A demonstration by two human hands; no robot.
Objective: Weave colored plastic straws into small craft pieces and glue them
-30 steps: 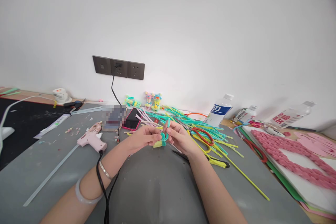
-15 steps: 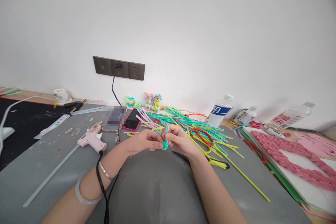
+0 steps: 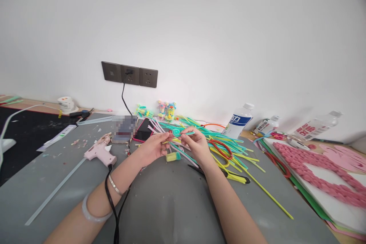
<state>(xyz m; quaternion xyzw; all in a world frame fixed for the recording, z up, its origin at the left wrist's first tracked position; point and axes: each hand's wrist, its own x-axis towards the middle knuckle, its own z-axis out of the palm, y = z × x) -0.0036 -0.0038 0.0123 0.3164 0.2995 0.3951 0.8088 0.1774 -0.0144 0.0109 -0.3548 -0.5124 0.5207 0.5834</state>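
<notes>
Between my two hands is a teal pipe cleaner (image 3: 176,132), wound into a small flat coil with a straight tail pointing right. My left hand (image 3: 154,148) pinches the coil's left edge between thumb and finger. The tail is gripped by the fingertips of my right hand (image 3: 196,143). Just below them on the grey mat lies a short yellow bundle with a teal end (image 3: 173,156). Behind and right of my right hand spreads a pile of teal, yellow and lilac pipe cleaners (image 3: 233,145).
A pink glue gun (image 3: 100,153) lies left, its black cable passing under my left forearm. Red-handled scissors (image 3: 221,148) and yellow-black pliers (image 3: 236,177) lie right. Small pipe-cleaner figures (image 3: 167,110) stand by the wall. A water bottle (image 3: 239,121) and a pink braided piece (image 3: 323,171) are farther right.
Both hands have risen slightly away from me, and the coil has turned flat toward the camera with its tail now sideways. The yellow bundle below has come into view.
</notes>
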